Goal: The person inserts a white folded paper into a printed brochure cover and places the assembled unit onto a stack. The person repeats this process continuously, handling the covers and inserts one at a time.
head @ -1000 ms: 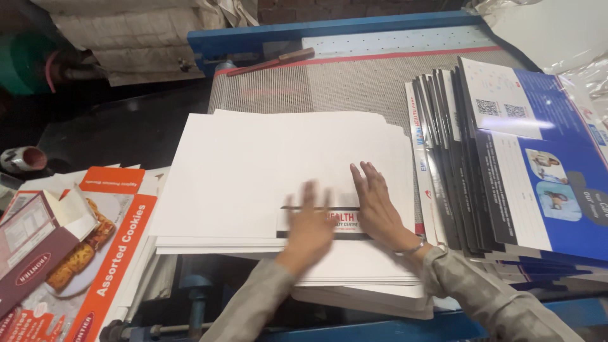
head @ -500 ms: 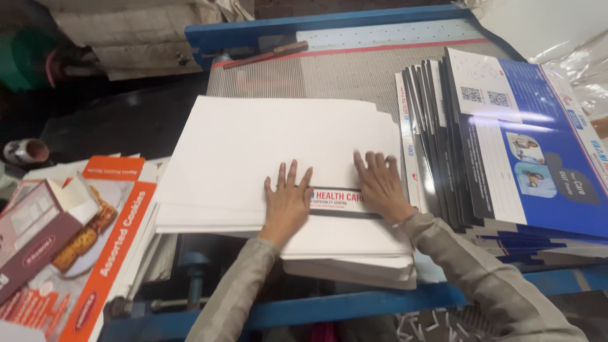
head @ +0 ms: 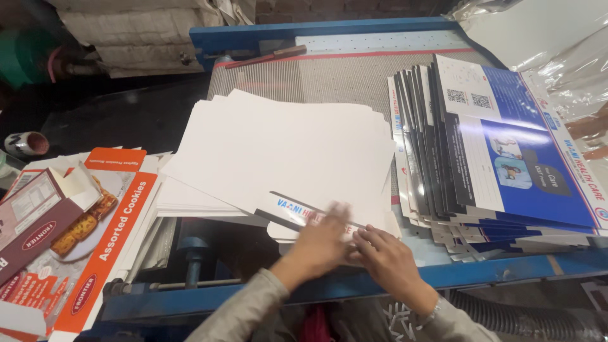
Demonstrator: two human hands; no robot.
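A print or packaging workshop: a blue machine bed (head: 354, 28) carries a pile of white sheets (head: 278, 152), printed blue covers (head: 506, 145) stack on the right, and flattened biscuit cartons (head: 107, 221) lie left.

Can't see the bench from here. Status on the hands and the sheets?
Left hand flat on the white sheets, blurred. Right hand beside it, fingers spread on the front edge; no grip closed. Printed blue stack lies close on the right.
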